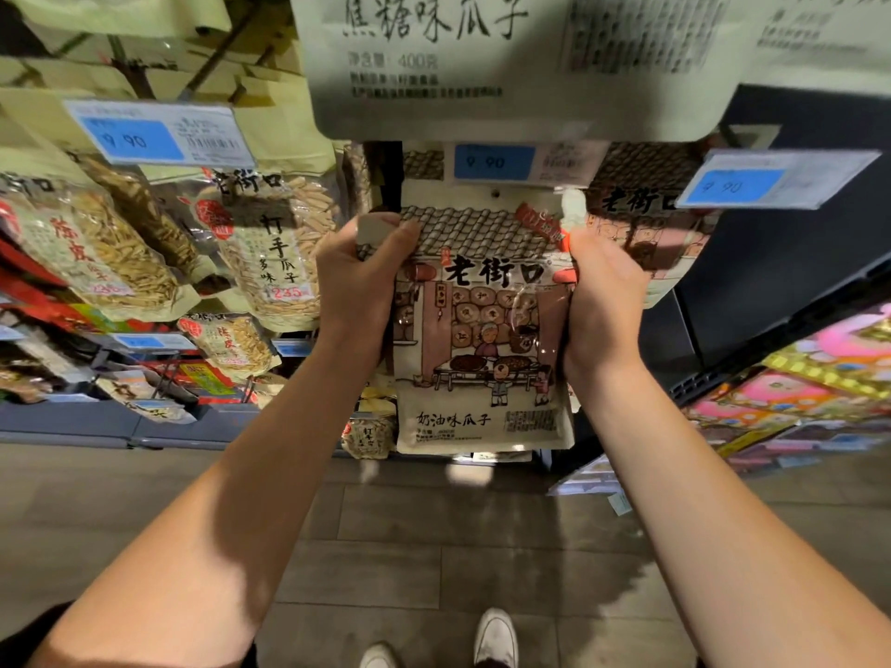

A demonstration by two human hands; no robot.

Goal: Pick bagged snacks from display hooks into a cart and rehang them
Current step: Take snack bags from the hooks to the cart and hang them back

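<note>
Here, both hands grip one bag at the hook.
The left hand (359,277) and right hand (602,286) clasp the cream illustrated snack bag (482,339); its top hole must next meet the hook.

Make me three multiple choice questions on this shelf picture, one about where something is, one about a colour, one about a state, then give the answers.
1. Where is the price tag reading 9.90 relative to the held seed bag?
A. Directly above it
B. Below it
C. On the floor

2. What colour is the panel behind the price on that tag?
A. Red
B. Blue
C. Green

3. How is the bag being held?
A. By one hand only
B. Untouched by either hand
C. By both hands at its upper sides

Answers:
1. A, the tag sits just over the bag's top edge.
2. B, the 9.90 is printed on a blue panel.
3. C, the left hand has its grip on the bag's upper left side and the right hand on its upper right side.
</note>
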